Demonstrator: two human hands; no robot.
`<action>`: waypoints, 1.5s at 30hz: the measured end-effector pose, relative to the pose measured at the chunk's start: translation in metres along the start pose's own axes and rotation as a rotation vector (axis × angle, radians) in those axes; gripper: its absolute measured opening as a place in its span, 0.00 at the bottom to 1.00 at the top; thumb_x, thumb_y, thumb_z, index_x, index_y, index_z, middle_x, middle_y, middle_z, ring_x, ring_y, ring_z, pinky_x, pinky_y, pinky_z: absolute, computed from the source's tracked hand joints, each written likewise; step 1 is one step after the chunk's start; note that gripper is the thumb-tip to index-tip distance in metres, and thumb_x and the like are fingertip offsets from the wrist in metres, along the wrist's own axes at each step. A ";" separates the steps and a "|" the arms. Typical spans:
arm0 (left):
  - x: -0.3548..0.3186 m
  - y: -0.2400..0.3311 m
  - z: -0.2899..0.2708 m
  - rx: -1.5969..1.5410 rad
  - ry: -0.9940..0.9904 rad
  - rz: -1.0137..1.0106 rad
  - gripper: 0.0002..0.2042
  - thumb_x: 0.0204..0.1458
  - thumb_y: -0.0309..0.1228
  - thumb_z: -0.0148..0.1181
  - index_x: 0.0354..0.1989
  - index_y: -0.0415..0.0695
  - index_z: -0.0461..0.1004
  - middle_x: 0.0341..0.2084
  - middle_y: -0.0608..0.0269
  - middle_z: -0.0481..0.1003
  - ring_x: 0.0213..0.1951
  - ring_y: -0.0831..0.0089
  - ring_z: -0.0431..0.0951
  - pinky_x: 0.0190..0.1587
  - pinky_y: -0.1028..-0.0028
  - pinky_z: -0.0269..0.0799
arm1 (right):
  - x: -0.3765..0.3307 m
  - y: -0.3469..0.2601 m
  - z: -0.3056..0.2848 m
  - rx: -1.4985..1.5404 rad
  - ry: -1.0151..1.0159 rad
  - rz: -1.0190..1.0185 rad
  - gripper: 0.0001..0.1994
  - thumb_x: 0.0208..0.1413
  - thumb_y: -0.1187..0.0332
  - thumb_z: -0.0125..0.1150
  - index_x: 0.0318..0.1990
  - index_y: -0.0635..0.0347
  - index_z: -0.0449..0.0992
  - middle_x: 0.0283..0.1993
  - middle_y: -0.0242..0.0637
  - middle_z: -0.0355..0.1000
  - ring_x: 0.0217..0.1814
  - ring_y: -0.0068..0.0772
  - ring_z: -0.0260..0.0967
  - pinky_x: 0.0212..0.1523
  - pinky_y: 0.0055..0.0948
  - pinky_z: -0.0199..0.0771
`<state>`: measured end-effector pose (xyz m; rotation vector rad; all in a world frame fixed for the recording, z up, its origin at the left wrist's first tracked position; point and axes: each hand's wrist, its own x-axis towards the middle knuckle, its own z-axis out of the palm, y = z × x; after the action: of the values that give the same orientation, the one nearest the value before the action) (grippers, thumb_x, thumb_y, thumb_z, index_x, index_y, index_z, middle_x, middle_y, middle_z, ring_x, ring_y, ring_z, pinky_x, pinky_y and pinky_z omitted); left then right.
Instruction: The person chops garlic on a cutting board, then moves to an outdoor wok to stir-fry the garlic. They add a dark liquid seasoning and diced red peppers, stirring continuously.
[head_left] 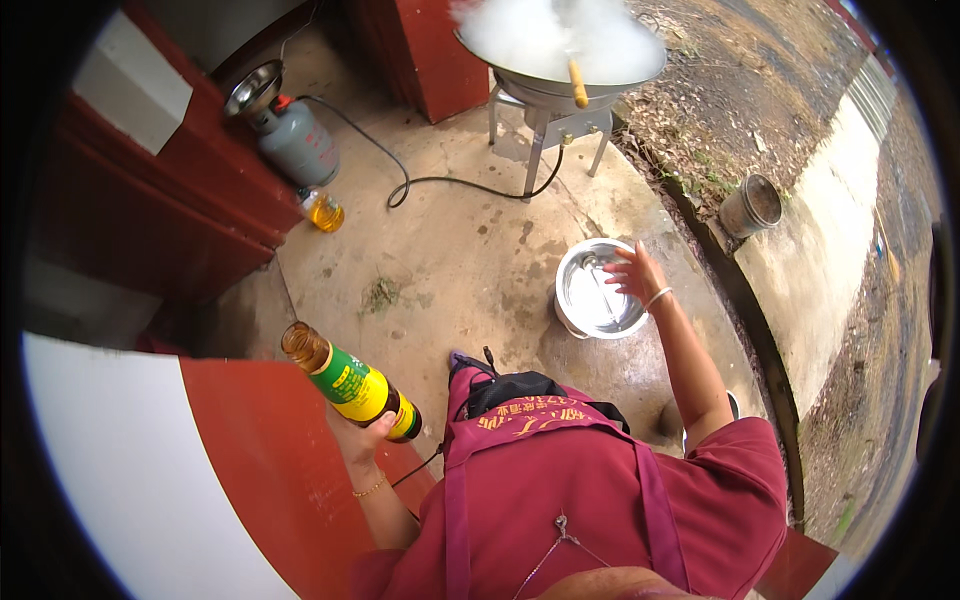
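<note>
My left hand (362, 440) is closed around a brown glass bottle (355, 385) with a yellow and green label. The bottle is tilted, its brown end up to the left; I cannot tell whether it is capped. My right hand (638, 274) is open, fingers spread, over the right rim of a shiny metal pot (572, 312) on the ground. Some metal utensil seems to lie in the pot, partly hidden by the hand. Beyond stands a large wok (510, 82) with a wooden handle (578, 84), full of thick white steam, on a metal gas stove (572, 128).
A black hose (450, 180) runs across the concrete from the stove toward a grey gas cylinder (300, 145). A metal bowl (255, 88) and a bottle of yellow oil (326, 213) are beside the cylinder. Right, past a gutter (745, 290), stands a bucket (745, 208).
</note>
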<state>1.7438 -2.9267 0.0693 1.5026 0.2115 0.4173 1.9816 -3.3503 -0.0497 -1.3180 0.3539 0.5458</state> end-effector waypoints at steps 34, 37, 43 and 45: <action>0.615 -0.060 0.285 0.775 -0.652 0.297 0.31 0.26 0.36 0.65 0.46 0.44 0.65 0.31 0.57 0.74 0.36 0.68 0.75 0.41 0.72 0.69 | 0.102 -0.314 -0.020 -1.341 0.726 -0.783 0.25 0.37 0.72 0.63 0.49 0.56 0.69 0.23 0.39 0.67 0.25 0.35 0.68 0.24 0.29 0.67; 0.636 -0.066 0.316 0.928 -0.654 0.318 0.32 0.25 0.40 0.65 0.45 0.44 0.65 0.32 0.54 0.74 0.37 0.62 0.75 0.41 0.69 0.69 | 0.086 -0.317 -0.018 -1.529 0.796 -0.821 0.26 0.36 0.72 0.64 0.49 0.52 0.70 0.26 0.37 0.68 0.26 0.38 0.68 0.25 0.31 0.67; 0.665 -0.059 0.371 1.139 -0.677 0.448 0.30 0.23 0.40 0.62 0.41 0.41 0.66 0.27 0.51 0.75 0.33 0.58 0.76 0.36 0.66 0.70 | 0.074 -0.317 -0.032 -1.675 0.851 -0.885 0.25 0.35 0.74 0.64 0.47 0.52 0.70 0.25 0.34 0.66 0.24 0.36 0.67 0.22 0.30 0.66; 0.674 -0.056 0.384 1.197 -0.678 0.456 0.30 0.23 0.39 0.61 0.40 0.40 0.66 0.27 0.50 0.74 0.33 0.56 0.75 0.36 0.64 0.70 | 0.073 -0.319 -0.036 -1.692 0.848 -0.898 0.24 0.35 0.74 0.63 0.47 0.53 0.70 0.25 0.34 0.66 0.24 0.35 0.66 0.22 0.30 0.66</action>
<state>2.5151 -3.0150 0.1205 2.7913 -0.5342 0.0746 2.2232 -3.4212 0.1618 -3.0650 -0.1794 -0.7892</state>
